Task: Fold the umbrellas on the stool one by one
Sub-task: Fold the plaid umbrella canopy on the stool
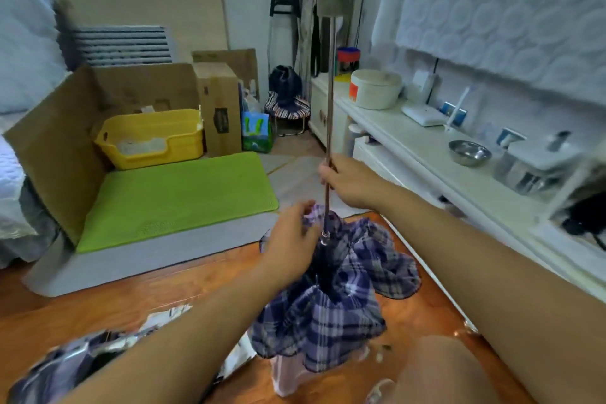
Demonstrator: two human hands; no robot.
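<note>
Head view: I hold the plaid umbrella [323, 298] upright, handle far and high. My right hand [349, 182] has its fingers clenched round the shaft [330, 108], just above my left hand [290, 241], which grasps the bunched canopy.

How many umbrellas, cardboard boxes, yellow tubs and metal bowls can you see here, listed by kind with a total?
Umbrellas: 2, the plaid umbrella held by the left hand and right hand, and a blurred second umbrella at lower left
Cardboard boxes: 3
Yellow tubs: 1
Metal bowls: 1
Total: 7
</note>
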